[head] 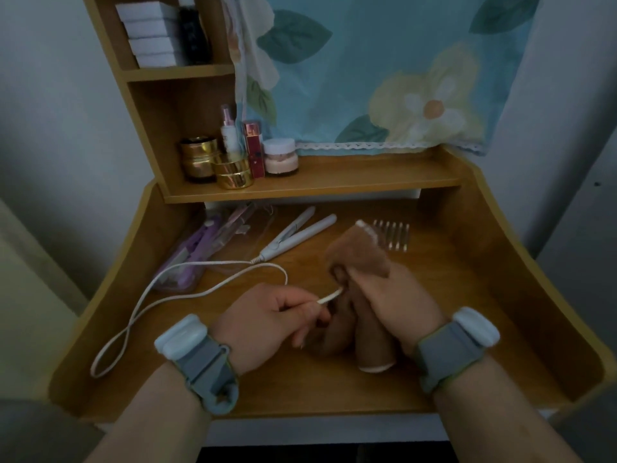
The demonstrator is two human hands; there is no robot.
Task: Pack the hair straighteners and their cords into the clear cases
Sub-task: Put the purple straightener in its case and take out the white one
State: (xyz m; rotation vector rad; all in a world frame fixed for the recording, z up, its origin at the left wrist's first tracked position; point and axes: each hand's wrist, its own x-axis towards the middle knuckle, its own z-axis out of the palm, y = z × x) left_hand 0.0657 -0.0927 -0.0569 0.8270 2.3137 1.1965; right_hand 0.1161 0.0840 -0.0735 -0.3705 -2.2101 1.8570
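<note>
Both forearms reach in from the lower edge, bare, each wrist strapped with a grey band. Left hand [267, 320] palm-down over the desk, fingers curled, thumb and forefinger pinched on the cord [329, 297] end. Right hand [397, 302] just beside it, raised slightly higher, fingers closed around a brown cloth [359, 252]. Hands nearly touching.

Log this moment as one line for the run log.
left hand: pinching white cord end | right hand: gripping brown cloth | white straightener: on desk, unpacked | purple straightener: in clear case
</note>
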